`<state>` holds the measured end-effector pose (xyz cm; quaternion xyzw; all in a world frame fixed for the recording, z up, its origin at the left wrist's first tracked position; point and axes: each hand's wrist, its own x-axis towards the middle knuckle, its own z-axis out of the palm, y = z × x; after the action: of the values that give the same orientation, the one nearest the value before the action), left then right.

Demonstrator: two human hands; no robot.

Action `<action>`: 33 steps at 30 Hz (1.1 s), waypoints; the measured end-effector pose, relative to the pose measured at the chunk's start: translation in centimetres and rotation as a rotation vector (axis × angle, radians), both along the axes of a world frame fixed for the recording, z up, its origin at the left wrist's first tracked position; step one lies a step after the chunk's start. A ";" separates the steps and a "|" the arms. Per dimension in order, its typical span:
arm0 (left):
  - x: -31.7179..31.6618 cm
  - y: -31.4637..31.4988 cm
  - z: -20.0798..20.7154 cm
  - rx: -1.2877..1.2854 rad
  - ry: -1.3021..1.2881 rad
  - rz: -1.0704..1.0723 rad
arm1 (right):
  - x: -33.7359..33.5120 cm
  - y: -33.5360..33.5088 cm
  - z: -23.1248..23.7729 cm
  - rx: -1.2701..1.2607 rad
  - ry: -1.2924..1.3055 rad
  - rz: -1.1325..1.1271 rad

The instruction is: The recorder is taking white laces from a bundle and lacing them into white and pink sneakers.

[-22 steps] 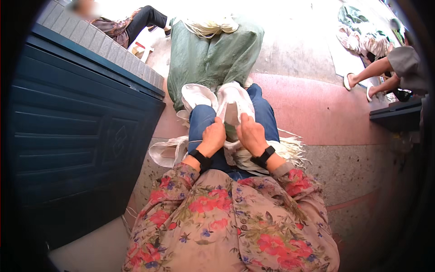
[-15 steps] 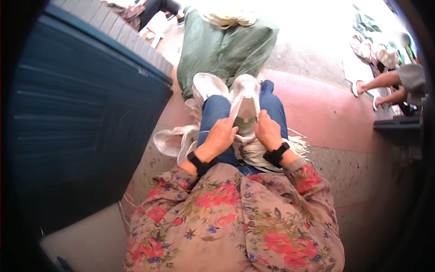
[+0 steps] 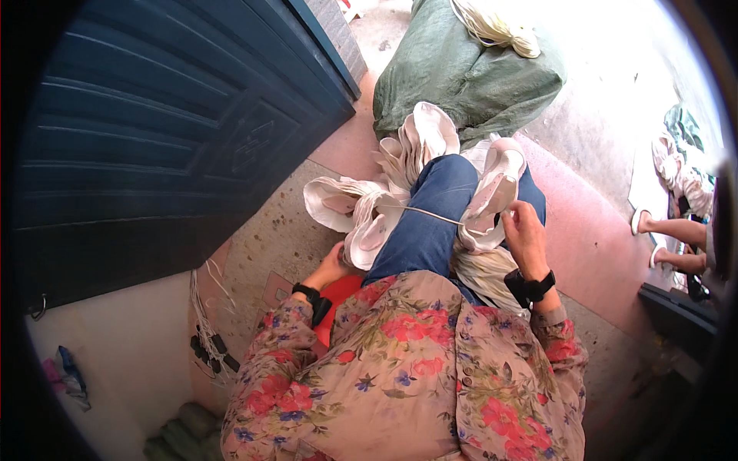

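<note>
A white shoe upper lies lengthwise on my right thigh, its opening facing up. My right hand is closed on the near right edge of this upper, thumb and fingers pinching it. From there a pale cord stretches across my left thigh to a fanned stack of white shoe uppers on the left. Beside the near end of that stack, low by my left hip, is my left hand; its fingers are partly hidden. A bundle of cream laces lies between my thighs, under the upper.
A dark blue panelled door stands close on the left. Ahead is a big green sack with cream laces on top, and more white uppers lean near it. Something red sits beneath me. Another person's legs show at right.
My left hand has let go of the upper on my lap and moved down and left beside the stack. My right hand stays on the upper. The view has swung left and downward.
</note>
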<state>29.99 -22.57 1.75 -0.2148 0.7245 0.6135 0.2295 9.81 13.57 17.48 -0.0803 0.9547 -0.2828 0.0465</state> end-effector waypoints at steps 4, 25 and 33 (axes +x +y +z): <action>-5.1 2.5 1.3 0.139 0.242 0.004 | -0.5 -4.3 1.3 -0.245 -0.093 0.340; -9.4 -6.6 -10.8 -0.092 -0.471 1.043 | -1.0 -6.4 0.1 -0.257 -0.382 0.455; -8.6 -7.2 -12.6 0.110 -0.603 0.915 | 0.3 -3.9 0.6 -0.350 -0.399 0.343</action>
<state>21.42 -29.80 -10.84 -0.6619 0.4261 0.5988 0.1477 10.11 9.67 18.13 -0.1900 0.8361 -0.4408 0.2655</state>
